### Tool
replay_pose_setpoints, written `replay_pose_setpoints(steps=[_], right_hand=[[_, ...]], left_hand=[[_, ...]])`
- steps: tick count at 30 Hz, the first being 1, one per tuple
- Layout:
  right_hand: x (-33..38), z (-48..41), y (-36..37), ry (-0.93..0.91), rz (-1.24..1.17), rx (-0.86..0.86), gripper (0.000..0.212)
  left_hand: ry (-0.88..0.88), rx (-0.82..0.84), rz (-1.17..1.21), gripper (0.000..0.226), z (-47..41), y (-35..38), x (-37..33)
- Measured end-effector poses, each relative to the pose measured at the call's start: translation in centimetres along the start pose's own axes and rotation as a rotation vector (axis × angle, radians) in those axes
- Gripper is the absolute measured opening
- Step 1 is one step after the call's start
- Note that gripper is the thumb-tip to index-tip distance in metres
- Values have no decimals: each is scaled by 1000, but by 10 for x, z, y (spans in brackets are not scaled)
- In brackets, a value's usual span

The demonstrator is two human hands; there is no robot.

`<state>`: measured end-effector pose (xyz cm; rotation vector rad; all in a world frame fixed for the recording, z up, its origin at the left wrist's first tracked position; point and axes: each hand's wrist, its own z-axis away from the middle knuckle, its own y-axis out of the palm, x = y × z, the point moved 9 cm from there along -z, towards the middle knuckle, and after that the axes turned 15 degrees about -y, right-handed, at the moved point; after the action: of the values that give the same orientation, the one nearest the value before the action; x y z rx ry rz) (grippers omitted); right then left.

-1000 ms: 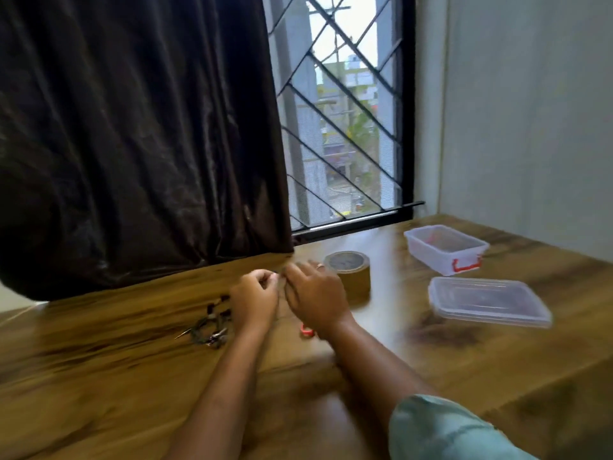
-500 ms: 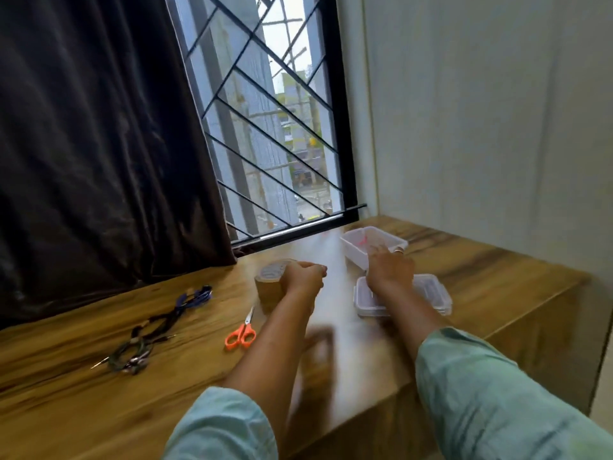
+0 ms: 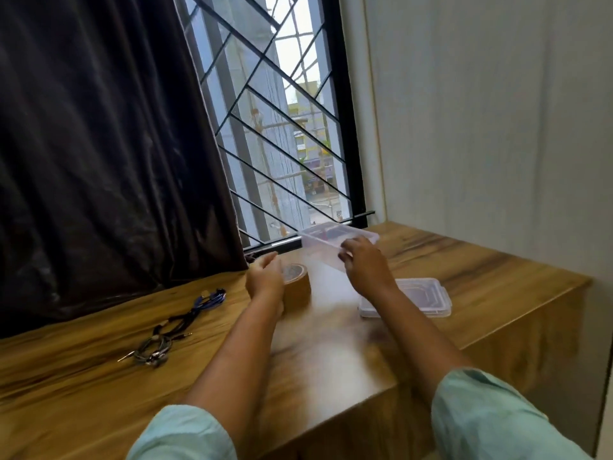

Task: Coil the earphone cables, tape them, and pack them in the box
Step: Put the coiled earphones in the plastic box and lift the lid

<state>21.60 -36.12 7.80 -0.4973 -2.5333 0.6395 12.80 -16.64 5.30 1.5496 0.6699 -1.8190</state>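
The clear plastic box [image 3: 323, 242] hangs tilted and blurred just above the table near the window. My right hand [image 3: 365, 265] grips its near rim. The box's clear lid [image 3: 426, 298] lies flat on the table under my right wrist. My left hand [image 3: 265, 280] hovers with relaxed fingers against the left side of the brown tape roll [image 3: 298, 287] and holds nothing. A blue and black earphone cable [image 3: 202, 305] lies loose at the left. A coiled grey earphone cable [image 3: 154, 350] lies in front of it.
The wooden table [image 3: 481, 270] ends in an edge at the right and a corner toward me. A dark curtain [image 3: 99, 144] and a barred window [image 3: 282, 144] stand behind it, a pale wall to the right.
My right hand has taken hold of the box and raised it off the table, toward the tape. My left hand has loosened from a curled grip by the tape roll. The scissors are out of sight.
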Motion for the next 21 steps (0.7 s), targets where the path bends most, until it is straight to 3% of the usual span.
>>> replay_pose_setpoints(steps=[4, 9, 15, 21], right_hand=[[71, 14, 13, -196, -224, 17, 12], [157, 51, 54, -362, -487, 134, 15], [222, 86, 114, -334, -584, 351, 15], [236, 94, 137, -305, -558, 470, 16]], left_hand=[[41, -72, 153, 34, -2, -78, -13], [-128, 67, 325, 49, 14, -165, 15], [-212, -74, 315, 22, 33, -262, 53], [-226, -106, 150, 26, 37, -298, 65]])
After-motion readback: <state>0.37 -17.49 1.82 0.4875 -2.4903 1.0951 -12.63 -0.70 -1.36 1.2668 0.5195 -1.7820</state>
